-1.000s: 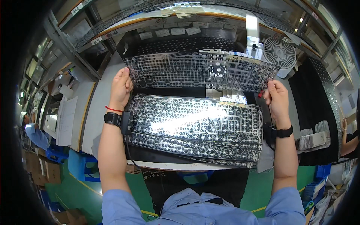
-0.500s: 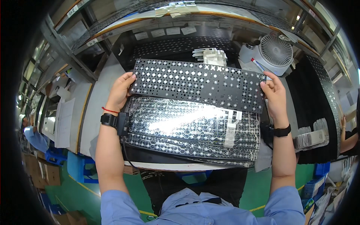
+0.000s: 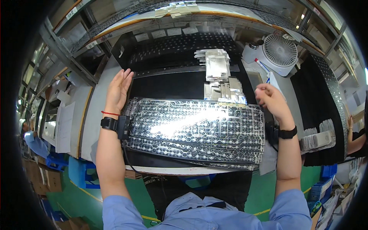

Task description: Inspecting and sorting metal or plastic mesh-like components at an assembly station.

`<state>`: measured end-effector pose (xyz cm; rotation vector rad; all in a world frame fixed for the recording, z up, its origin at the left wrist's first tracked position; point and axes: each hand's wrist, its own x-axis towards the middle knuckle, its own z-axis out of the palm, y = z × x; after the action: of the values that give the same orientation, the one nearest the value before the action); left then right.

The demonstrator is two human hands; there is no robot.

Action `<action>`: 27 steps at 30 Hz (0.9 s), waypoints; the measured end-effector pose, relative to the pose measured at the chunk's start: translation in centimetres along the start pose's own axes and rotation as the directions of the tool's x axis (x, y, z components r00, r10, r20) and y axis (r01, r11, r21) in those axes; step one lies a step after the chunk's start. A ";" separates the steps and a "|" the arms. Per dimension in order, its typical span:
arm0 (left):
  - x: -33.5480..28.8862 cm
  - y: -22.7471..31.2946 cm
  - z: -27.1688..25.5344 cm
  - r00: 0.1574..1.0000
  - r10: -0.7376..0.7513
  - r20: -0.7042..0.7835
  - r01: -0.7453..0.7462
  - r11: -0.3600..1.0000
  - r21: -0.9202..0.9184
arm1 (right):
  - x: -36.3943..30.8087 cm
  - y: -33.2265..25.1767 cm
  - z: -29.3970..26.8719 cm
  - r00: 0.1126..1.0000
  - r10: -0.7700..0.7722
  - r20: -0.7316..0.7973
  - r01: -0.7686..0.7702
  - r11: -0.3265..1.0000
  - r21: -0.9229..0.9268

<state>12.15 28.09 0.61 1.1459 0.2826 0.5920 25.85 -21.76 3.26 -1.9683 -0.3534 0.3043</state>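
Note:
My left hand (image 3: pixel 119 91) is raised off the left rear corner of a stack of clear keyboard membrane sheets (image 3: pixel 184 126), its fingers stretched out and empty. My right hand (image 3: pixel 273 102) hovers by the right rear corner, fingers loosely bent, with nothing visible in it. Printed circuit patterns cover the glossy sheets, and light glares off their middle. Their pale flat tails (image 3: pixel 226 92) stick out behind the far edge. The lower sheets are fanned toward me.
Behind the sheets is a black surface (image 3: pixel 165 86), with black perforated plates (image 3: pixel 168 51) and a bundle of pale tails (image 3: pixel 217 65) farther back. A white fan (image 3: pixel 280 51) and a red-capped pen (image 3: pixel 262 65) are at the right rear. More black plates (image 3: pixel 320 103) stand at right.
Both hands have let go of the black perforated plate, which no longer lies across the view between them. The pale tails behind the sheets are now uncovered.

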 end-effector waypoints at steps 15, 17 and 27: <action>-1.0 0.5 0.1 0.954 -0.222 0.202 0.161 0.947 0.279 | -0.3 0.3 0.0 0.959 -0.118 0.259 0.122 0.993 0.002; -1.3 0.6 0.3 0.942 -0.252 0.221 0.174 0.931 0.320 | -0.4 0.0 0.0 0.956 -0.077 0.284 0.075 0.997 0.019; -1.5 0.6 0.4 0.929 -0.268 0.254 0.165 0.918 0.362 | -0.8 0.0 -0.1 0.886 -0.114 0.450 0.134 0.991 -0.014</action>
<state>11.01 27.09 1.25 1.4906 0.2515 0.1657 25.15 -22.08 3.36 -1.8949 -0.7876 0.6777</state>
